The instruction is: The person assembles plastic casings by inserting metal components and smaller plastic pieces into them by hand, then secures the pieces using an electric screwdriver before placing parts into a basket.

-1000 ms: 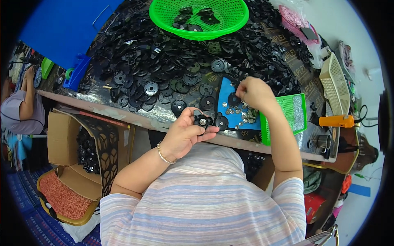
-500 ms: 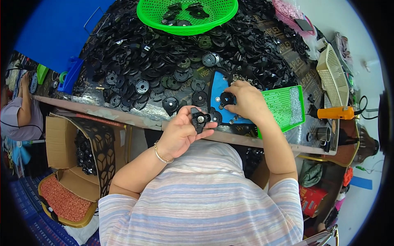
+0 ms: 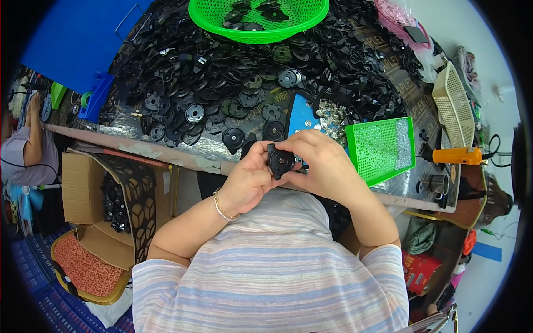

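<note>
In front of my belly, at the table's edge, both hands meet around a black round plastic part [image 3: 281,160]. My left hand [image 3: 247,180] is closed on its left side. The fingers of my right hand [image 3: 322,166] pinch its right side and top, with a bit of shiny metal showing near the fingertips. How many pieces are stacked there I cannot tell. Just beyond the right hand lies a blue tray [image 3: 300,114] with small silver metal fasteners [image 3: 333,119]. Loose black discs [image 3: 233,137] lie beyond the left hand.
A large heap of black plastic parts [image 3: 216,72] covers the table. A green round basket [image 3: 261,36] stands at the back, and a green rectangular basket [image 3: 380,147] at the right. An orange-handled tool [image 3: 458,156] lies far right. An open cardboard box [image 3: 80,191] stands lower left.
My right hand has come back from the blue tray toward my left hand, bringing a black round piece onto the part there. The fasteners in the tray are now uncovered.
</note>
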The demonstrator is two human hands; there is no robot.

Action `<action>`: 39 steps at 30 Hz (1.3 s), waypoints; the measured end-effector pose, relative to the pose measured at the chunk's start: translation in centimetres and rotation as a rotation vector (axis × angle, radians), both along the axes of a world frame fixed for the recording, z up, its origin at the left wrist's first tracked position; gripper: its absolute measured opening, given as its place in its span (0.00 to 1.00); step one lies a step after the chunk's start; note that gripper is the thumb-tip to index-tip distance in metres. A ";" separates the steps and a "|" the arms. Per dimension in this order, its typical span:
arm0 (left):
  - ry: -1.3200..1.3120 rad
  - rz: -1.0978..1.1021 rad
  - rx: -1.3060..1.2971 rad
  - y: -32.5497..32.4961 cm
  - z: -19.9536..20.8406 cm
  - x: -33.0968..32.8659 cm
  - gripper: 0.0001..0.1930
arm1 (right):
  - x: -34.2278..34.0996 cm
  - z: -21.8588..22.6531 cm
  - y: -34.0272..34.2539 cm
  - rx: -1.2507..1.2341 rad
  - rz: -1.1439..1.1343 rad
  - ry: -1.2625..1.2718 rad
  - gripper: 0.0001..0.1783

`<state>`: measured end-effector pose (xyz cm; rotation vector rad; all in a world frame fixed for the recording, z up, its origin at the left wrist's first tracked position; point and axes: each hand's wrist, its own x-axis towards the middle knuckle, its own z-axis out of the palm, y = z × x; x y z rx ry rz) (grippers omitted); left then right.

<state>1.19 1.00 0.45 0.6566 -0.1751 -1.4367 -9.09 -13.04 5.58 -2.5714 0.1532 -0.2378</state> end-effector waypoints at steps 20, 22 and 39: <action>-0.290 0.178 -0.053 0.2 1.2 3.2 0.10 | -5.1 1.3 -3.2 0.136 -0.316 -0.449 0.24; -0.262 0.159 -0.061 -0.1 1.4 3.0 0.10 | -8.4 0.7 -5.1 -0.016 -0.620 -0.734 0.18; -0.262 -0.491 0.156 -7.3 -2.7 -6.3 0.13 | -20.7 0.3 -18.0 0.266 -0.959 -1.166 0.26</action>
